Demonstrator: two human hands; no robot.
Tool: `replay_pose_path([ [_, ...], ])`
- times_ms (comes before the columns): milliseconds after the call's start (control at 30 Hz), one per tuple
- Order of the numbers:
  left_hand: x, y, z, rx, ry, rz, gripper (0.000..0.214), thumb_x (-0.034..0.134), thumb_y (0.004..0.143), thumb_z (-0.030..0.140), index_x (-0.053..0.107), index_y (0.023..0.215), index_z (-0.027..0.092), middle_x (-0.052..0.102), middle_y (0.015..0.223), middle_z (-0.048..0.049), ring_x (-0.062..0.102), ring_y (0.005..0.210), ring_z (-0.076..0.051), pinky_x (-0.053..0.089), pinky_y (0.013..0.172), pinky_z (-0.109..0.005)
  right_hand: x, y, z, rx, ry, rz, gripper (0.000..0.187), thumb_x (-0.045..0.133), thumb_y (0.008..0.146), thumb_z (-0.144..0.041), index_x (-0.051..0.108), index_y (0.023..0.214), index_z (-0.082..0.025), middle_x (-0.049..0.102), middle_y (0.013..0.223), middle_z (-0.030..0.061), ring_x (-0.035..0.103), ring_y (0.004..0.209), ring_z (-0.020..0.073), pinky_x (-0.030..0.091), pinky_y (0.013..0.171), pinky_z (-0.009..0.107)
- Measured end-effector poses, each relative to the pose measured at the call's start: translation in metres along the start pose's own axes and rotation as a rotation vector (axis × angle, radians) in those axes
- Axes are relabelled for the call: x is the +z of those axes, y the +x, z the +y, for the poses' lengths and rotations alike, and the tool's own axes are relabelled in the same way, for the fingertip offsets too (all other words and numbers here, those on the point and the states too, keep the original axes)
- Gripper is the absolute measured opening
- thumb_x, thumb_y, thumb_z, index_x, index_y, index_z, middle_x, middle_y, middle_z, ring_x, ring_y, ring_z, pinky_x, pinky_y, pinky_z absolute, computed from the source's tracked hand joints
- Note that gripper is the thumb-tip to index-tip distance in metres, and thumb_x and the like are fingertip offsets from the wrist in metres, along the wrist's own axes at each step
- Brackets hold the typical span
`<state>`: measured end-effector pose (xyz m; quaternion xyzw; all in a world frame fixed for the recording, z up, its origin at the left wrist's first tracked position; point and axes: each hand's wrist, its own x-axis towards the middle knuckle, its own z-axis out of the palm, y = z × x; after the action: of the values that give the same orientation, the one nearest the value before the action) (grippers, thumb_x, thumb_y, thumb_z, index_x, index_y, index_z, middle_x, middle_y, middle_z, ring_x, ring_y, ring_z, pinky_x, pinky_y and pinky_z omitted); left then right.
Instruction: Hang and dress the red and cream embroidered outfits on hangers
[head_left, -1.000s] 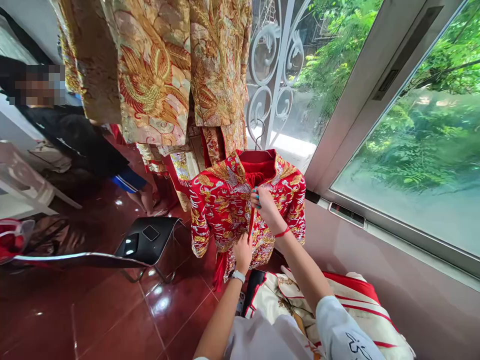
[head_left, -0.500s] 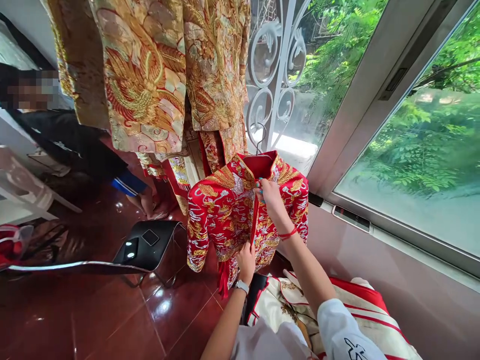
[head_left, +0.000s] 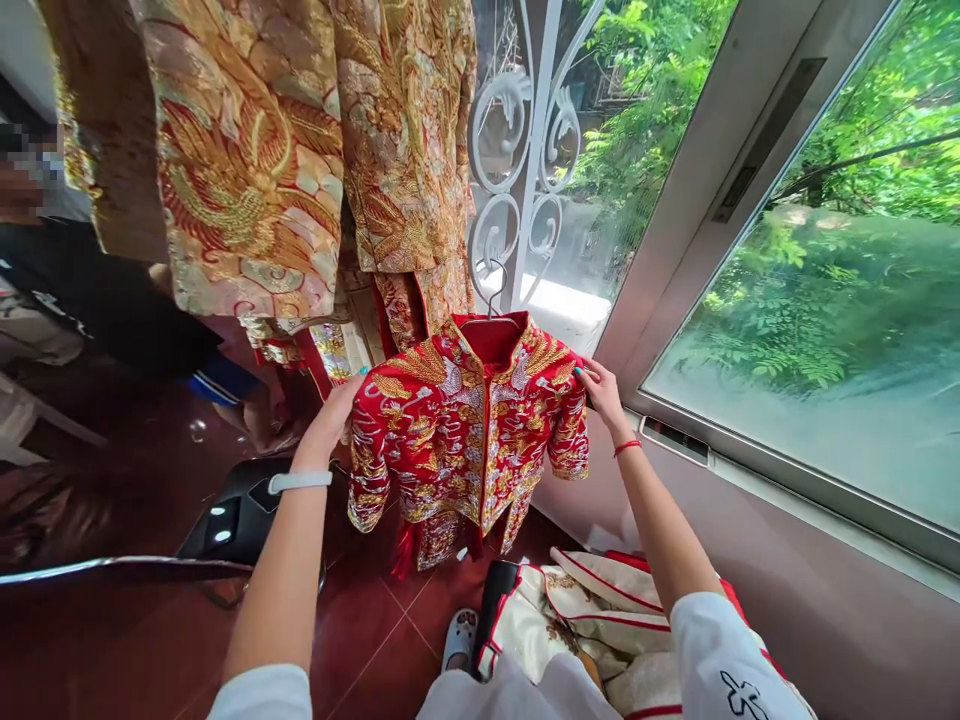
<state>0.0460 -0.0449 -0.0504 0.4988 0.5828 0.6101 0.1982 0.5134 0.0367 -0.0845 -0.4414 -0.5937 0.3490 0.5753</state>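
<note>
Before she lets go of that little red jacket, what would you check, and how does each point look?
1. Hanger hook caught on the white scrolled grille: cannot tell; the hook's tip sits right in front of a scroll.
2. Red embroidered jacket hanging square: ok, both shoulders look level.
3. Front closed: ok, the two edges meet down the middle.
4. Left hand on one shoulder: ok, fingers touch the sleeve top.
5. Right hand on the other shoulder: ok, touching.
6. Hem clear of the cream garment on the floor: ok, apart.
</note>
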Motion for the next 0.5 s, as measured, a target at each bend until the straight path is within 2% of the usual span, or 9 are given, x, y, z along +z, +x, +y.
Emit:
replay_pose_path([
  [67,0.006,0.011,-0.001,-0.148,-0.084,-0.077,0.038,0.071,0.076,0.053,0.064,0.068,0.015,0.067,0.065,-0.0062,0.068,0.079,-0.027,0.058,0.077,-0.043,0.007,0.004,0.008,0.001,0.047,0.078,0.053,0.073,0.075,-0.052,0.074,0.115,-0.018,0.076,0.112,0.0128,0.070,0.103,0.0294,0.057,0.085,0.041],
  [133,0.013,0.011,0.000,-0.250,-0.176,-0.047,0.039,0.073,0.071,0.054,0.066,0.070,0.015,0.066,0.062,-0.0040,0.068,0.073,-0.026,0.058,0.072,-0.039,0.012,0.007,0.012,-0.027,0.047,0.155,0.048,0.074,0.073,-0.050,0.078,0.107,-0.017,0.079,0.105,0.0119,0.071,0.098,0.0289,0.057,0.084,0.041],
  [167,0.016,0.009,0.003,-0.248,-0.197,0.003,0.037,0.074,0.071,0.052,0.068,0.073,0.015,0.067,0.063,-0.0031,0.067,0.072,-0.024,0.057,0.072,-0.038,0.012,0.010,0.013,-0.046,0.043,0.180,0.045,0.073,0.073,-0.049,0.079,0.103,-0.017,0.079,0.102,0.0113,0.071,0.096,0.0286,0.057,0.084,0.041],
  [300,0.023,-0.011,0.018,0.036,-0.047,0.309,0.028,0.066,0.080,0.042,0.071,0.084,0.015,0.072,0.079,-0.0036,0.066,0.081,-0.020,0.054,0.082,-0.033,0.007,0.023,0.007,-0.110,0.050,0.229,0.036,0.070,0.074,-0.045,0.081,0.094,-0.018,0.080,0.098,0.0088,0.071,0.088,0.0262,0.056,0.081,0.040],
  [400,0.026,-0.039,0.015,0.244,0.127,0.474,0.028,0.057,0.089,0.039,0.072,0.093,0.015,0.073,0.094,-0.0076,0.066,0.092,-0.022,0.051,0.089,-0.034,0.006,0.030,0.003,-0.126,0.045,0.208,0.035,0.070,0.074,-0.045,0.081,0.095,-0.018,0.080,0.099,0.0079,0.071,0.088,0.0260,0.056,0.080,0.039],
  [500,0.030,-0.055,-0.005,0.235,0.200,0.527,0.031,0.053,0.092,0.041,0.071,0.094,0.016,0.073,0.097,-0.0104,0.066,0.094,-0.024,0.051,0.091,-0.037,0.014,0.029,0.004,-0.116,-0.002,0.188,0.036,0.066,0.077,-0.046,0.081,0.095,-0.019,0.080,0.101,0.0083,0.071,0.097,0.0278,0.055,0.088,0.043],
])
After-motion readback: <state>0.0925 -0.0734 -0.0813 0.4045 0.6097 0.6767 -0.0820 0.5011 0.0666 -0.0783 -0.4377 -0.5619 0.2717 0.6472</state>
